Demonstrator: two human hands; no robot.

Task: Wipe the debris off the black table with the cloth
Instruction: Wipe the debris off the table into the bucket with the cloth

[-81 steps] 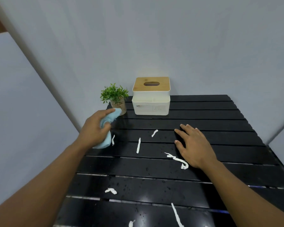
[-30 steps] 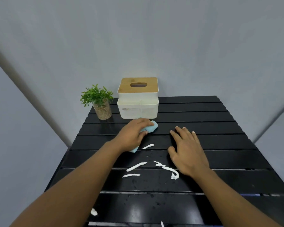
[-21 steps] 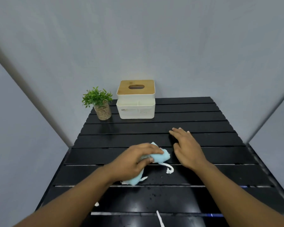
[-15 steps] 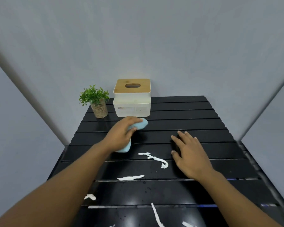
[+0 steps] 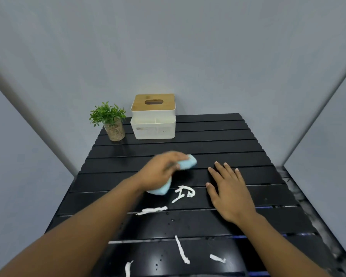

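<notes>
Your left hand (image 5: 160, 172), blurred mid-stroke, fingers curled round cloth (image 5: 187, 164), has swept closer to right hand (image 5: 228, 188), which lies flat, fingers spread, on black table (image 5: 218, 136). Debris (image 5: 184, 193) just beside right hand has bunched into curl. Several strips behind right hand still unwiped.

I see the black slatted tabletop (image 5: 218, 134) hemmed in by grey walls (image 5: 188, 47) on the left, back and right. At its back left corner a white tissue box with a wooden lid (image 5: 153, 126) and a small green plant in a glass pot (image 5: 114, 128) stand just beside each other and block that corner. The back right slats lie open for a pass. Mid-table, the right grip (image 5: 228, 192) lies flat and the left grip (image 5: 160, 173) holds a light blue cloth (image 5: 188, 163), with a narrow lane between them. White debris strips (image 5: 183, 193) lie in it.
</notes>
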